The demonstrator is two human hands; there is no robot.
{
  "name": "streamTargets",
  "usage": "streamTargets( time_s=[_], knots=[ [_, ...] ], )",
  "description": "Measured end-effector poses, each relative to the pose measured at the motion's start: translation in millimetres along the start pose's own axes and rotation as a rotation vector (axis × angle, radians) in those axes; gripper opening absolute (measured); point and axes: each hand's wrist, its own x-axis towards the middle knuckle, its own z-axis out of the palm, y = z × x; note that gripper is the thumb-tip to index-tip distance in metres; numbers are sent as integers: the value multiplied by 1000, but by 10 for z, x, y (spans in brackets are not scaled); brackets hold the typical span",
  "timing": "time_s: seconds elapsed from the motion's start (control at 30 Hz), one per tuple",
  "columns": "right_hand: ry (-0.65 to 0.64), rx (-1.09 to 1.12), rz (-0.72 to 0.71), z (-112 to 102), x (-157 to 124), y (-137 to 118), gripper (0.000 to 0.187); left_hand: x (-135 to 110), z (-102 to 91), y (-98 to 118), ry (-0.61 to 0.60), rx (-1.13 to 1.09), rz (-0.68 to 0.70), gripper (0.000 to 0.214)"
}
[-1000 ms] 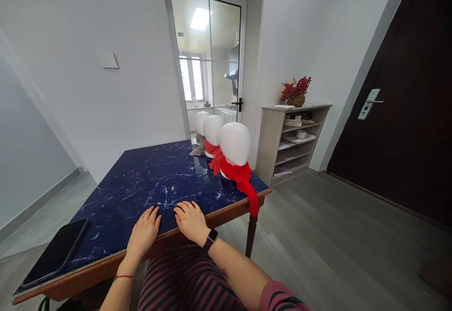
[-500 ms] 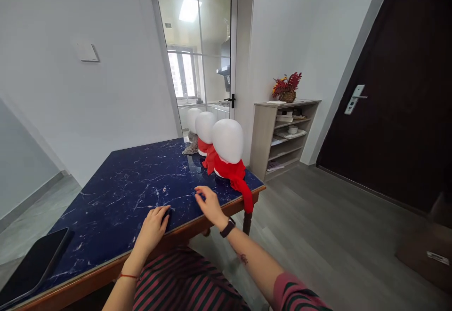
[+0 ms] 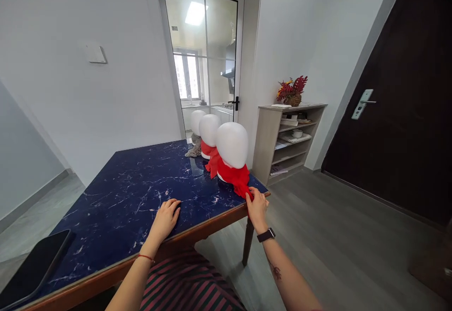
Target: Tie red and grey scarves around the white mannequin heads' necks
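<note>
Three white rounded heads, like mannequin heads, stand in a row at the table's right end. A bright red scarf wraps the base of the nearest head, and its end hangs toward the front edge. My right hand is at that hanging end, thumb and fingers closed around the cloth. On the tabletop near the front edge rests my left hand, holding nothing, its fingers loosely extended. The middle head has a red cloth at its base. Grey cloth lies below the farthest head.
The blue marble-patterned table has a wooden edge. A dark phone lies at its near left corner. Beyond stand a glass door and an open shelf unit with a basket of red leaves. A dark door is at right.
My right hand has moved right from over the tabletop to the scarf's hanging end and closed on it. My left hand stays on the table. The view has shifted slightly.
</note>
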Motion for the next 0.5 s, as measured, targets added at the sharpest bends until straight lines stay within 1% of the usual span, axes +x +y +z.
streamTargets(
  time_s=[0.1,0.23,0.33,0.5],
  knots=[
    [-33,64,-50,16,68,54,33,-14,-3,-19,-7,-28,-5,32],
    [-41,79,-42,4,181,81,35,-57,0,-40,2,-78,-3,32],
    [-57,95,-64,13,265,36,34,-86,-7,-24,9,-106,-17,31],
    [-51,238,-82,58,373,-82,35,-89,-36,17,-2,-150,-51,30]
  ],
)
